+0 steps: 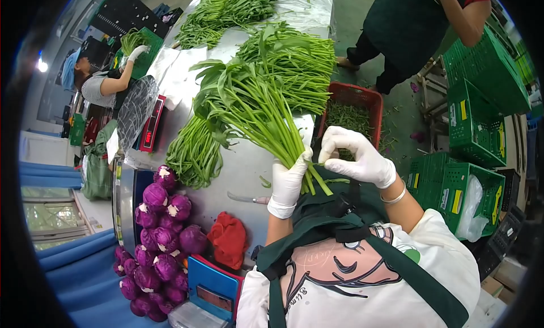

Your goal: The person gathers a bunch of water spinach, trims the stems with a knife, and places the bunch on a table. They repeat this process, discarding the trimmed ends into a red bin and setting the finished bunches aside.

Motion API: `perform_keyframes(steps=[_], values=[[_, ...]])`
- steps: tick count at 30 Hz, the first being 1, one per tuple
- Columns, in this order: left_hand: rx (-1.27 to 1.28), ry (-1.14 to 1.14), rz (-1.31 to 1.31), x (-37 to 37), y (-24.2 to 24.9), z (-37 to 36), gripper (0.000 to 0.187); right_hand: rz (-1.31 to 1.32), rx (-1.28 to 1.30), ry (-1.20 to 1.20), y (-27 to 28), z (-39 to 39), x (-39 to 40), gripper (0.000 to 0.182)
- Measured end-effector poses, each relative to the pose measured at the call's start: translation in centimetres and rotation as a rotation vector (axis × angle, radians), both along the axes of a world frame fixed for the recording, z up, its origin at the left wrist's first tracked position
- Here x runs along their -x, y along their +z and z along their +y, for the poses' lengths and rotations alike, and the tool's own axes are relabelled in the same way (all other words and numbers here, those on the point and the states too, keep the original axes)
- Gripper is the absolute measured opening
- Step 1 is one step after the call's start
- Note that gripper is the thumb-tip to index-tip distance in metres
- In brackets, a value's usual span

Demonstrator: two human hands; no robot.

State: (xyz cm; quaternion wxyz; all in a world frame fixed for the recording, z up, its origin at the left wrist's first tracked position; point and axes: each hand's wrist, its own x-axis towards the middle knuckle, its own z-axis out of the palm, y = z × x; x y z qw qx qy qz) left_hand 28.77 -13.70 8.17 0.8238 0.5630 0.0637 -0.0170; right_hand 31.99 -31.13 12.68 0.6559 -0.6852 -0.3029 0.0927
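My left hand (288,183), in a white glove, is closed around the lower stems of a bunch of water spinach (263,110). The leaves of the bunch spread up and to the left, and its cut stem ends stick out below my fist. To the right of the stems, my gloved right hand (357,157) is raised with thumb and fingertips pinched together. Whatever lies between those fingertips is too small to make out. A curved knife (247,199) rests on the metal table (241,164) just left of my left hand.
Piles of water spinach (300,62) cover the table ahead. Purple cabbages (161,237), a red cloth (228,239) and a blue scale (212,285) are at left. A red crate (377,110) with trimmings stands right, near green crates (476,124). Two co-workers (105,81) (402,33) stand nearby.
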Motion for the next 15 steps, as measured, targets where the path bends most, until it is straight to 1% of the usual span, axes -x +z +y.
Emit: perform_keyframes(steps=[1,3,4,5,7,8,9,10,11,13,14,15], values=[[-0.017,-0.009,0.007,0.1,0.1,0.0,0.037,-0.063,-0.022,-0.028,-0.3,-0.3,-0.1,0.008],[-0.053,-0.028,0.022,0.2,0.5,-0.1,0.037,0.184,-0.012,-0.122,-0.6,-1.2,-0.3,0.007],[-0.054,-0.052,0.034,0.2,0.5,-0.1,0.034,0.054,0.187,-0.332,-0.5,-1.1,-0.8,0.009],[-0.054,-0.075,0.044,0.2,0.4,-0.1,0.031,-0.26,0.422,-0.601,-1.4,-1.0,-1.4,0.016],[-0.059,-0.09,0.044,0.3,0.5,-0.3,0.027,-0.507,0.387,-0.795,-1.1,-0.5,-2.3,0.022],[-0.058,-0.077,0.028,0.2,0.6,-0.8,0.026,-0.269,0.261,-0.689,-0.5,-0.2,-1.5,0.023],[-0.059,-0.064,0.017,0.3,0.7,-1.0,0.025,-0.105,0.116,-0.569,0.3,0.6,-0.9,0.026],[-0.118,-0.187,0.04,0.2,0.0,-0.3,0.029,-0.178,0.144,-0.517,0.8,1.2,-0.7,0.028],[-0.114,-0.157,0.022,0.3,-0.3,-0.6,0.03,-0.254,0.172,-0.465,1.1,1.7,-0.6,0.03],[-0.102,-0.09,-0.022,0.4,-0.5,-1.4,0.034,-0.285,0.192,-0.44,1.0,2.8,-0.8,0.034],[-0.112,-0.131,-0.029,0.4,-0.7,-1.2,0.034,-0.286,0.15,-0.459,0.5,3.3,-0.9,0.026],[-0.096,-0.129,-0.038,0.5,-0.6,-1.2,0.034,-0.316,0.145,-0.432,0.0,3.3,-1.0,0.024]])
